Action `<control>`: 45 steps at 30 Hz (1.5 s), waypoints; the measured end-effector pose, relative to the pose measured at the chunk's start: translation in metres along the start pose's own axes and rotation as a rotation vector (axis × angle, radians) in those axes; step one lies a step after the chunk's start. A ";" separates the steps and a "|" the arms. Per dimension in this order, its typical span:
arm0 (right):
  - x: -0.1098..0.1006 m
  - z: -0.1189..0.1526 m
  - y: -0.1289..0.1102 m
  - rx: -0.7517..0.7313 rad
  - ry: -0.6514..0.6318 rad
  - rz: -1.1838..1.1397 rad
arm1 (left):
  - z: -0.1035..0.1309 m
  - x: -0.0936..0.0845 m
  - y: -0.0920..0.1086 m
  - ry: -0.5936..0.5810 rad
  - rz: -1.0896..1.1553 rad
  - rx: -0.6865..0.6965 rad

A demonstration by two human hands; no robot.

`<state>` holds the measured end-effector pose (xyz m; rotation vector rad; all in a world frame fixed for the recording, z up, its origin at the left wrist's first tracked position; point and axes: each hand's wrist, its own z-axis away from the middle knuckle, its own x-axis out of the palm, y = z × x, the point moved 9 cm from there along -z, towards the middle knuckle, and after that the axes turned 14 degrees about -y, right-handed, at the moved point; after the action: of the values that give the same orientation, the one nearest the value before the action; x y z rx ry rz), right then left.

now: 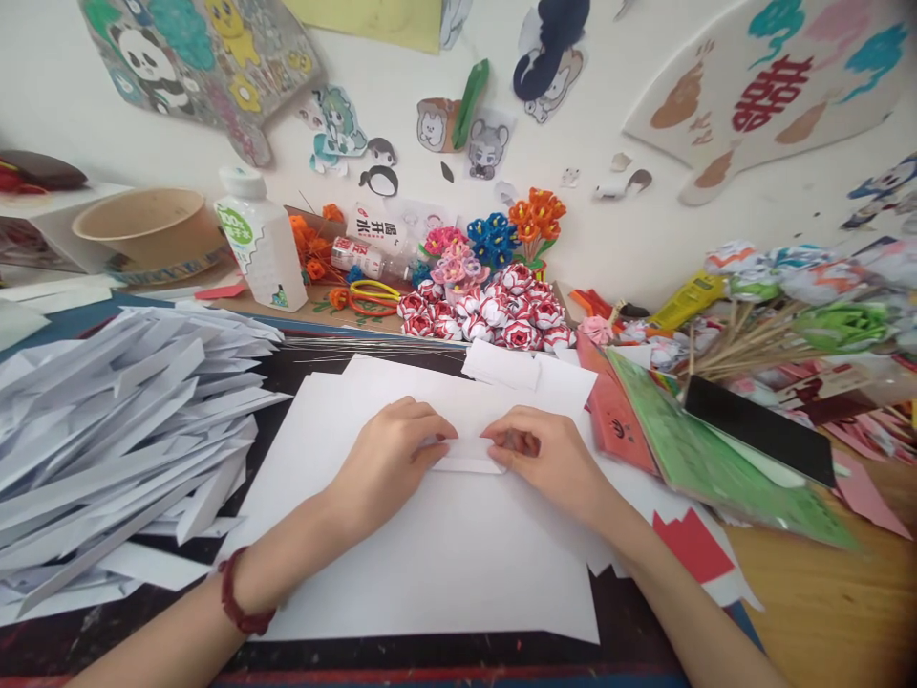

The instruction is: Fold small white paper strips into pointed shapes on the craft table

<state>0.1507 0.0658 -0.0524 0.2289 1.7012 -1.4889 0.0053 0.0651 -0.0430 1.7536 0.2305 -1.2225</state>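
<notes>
Between my two hands is a small folded strip of white paper [469,457], lying level just over larger white sheets [430,564]. My left hand [401,444] pinches the strip's left end between thumb and fingers. At the right end, my right hand [541,449] grips it the same way, its other fingers curled. Just beyond the hands, a little stack of small white paper pieces [501,365] rests on the sheets. To the left lies a large heap of folded white paper strips [121,430].
Red-and-white paper flowers [494,311] crowd the back, near a white bottle [262,244] and a cardboard bowl [147,229]. Thin wires [365,349] lie before them. On the right are a green packet [716,449], a black phone-like slab [759,430] and red paper [692,545].
</notes>
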 end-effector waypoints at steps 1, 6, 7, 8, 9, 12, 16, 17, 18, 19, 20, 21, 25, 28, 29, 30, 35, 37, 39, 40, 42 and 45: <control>0.000 0.000 -0.002 -0.013 0.000 0.002 | 0.000 0.001 0.000 -0.003 0.009 0.005; 0.001 0.002 -0.008 -0.072 0.021 0.032 | 0.000 0.001 0.000 0.001 0.039 0.015; 0.001 0.003 -0.008 -0.073 0.029 0.049 | 0.000 0.000 0.000 0.007 0.042 0.018; 0.000 0.004 -0.008 -0.072 0.036 0.067 | 0.000 0.000 0.000 0.011 0.043 0.025; 0.000 0.005 -0.008 -0.071 0.044 0.083 | 0.000 -0.001 0.001 0.016 0.040 0.037; 0.000 0.006 -0.011 -0.087 0.047 0.131 | 0.001 -0.002 0.003 0.007 0.017 0.082; 0.001 0.009 -0.020 -0.174 0.054 0.217 | 0.001 -0.002 0.004 -0.016 -0.041 0.097; 0.001 0.010 -0.021 -0.197 0.063 0.237 | 0.001 -0.002 0.006 -0.016 -0.061 0.103; 0.002 0.011 -0.022 -0.216 0.069 0.258 | 0.001 -0.001 0.008 -0.018 -0.082 0.117; 0.003 0.011 -0.023 -0.233 0.074 0.279 | 0.001 -0.001 0.010 -0.022 -0.101 0.137; 0.004 0.012 -0.023 -0.244 0.075 0.299 | 0.002 0.000 0.013 -0.032 -0.120 0.157; 0.005 0.012 -0.023 -0.251 0.073 0.318 | 0.002 0.002 0.015 -0.047 -0.139 0.174; 0.009 0.014 -0.023 -0.266 0.052 0.396 | 0.004 0.007 0.018 -0.120 -0.251 0.186; 0.012 0.015 -0.028 -0.293 0.040 0.498 | 0.006 0.007 0.021 -0.147 -0.324 0.196; 0.014 0.016 -0.030 -0.304 0.039 0.533 | 0.006 0.006 0.023 -0.142 -0.344 0.199; 0.015 0.016 -0.032 -0.317 0.040 0.566 | 0.006 0.006 0.024 -0.131 -0.366 0.200; 0.016 0.019 -0.043 -0.352 0.061 0.686 | 0.006 0.011 0.028 -0.087 -0.513 0.206; 0.017 0.021 -0.046 -0.359 0.055 0.720 | 0.007 0.014 0.029 -0.084 -0.556 0.205; 0.018 0.023 -0.049 -0.364 0.044 0.756 | 0.008 0.017 0.029 -0.091 -0.584 0.202; 0.019 0.024 -0.051 -0.366 0.039 0.777 | 0.008 0.018 0.030 -0.094 -0.597 0.204; 0.021 0.024 -0.053 -0.361 0.035 0.823 | 0.010 0.019 0.033 -0.099 -0.625 0.221; 0.023 0.024 -0.055 -0.353 0.052 0.883 | 0.012 0.022 0.038 -0.109 -0.674 0.247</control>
<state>0.1132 0.0204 -0.0269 0.7184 1.5522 -0.5314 0.0315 0.0284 -0.0388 1.8756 0.6684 -1.8858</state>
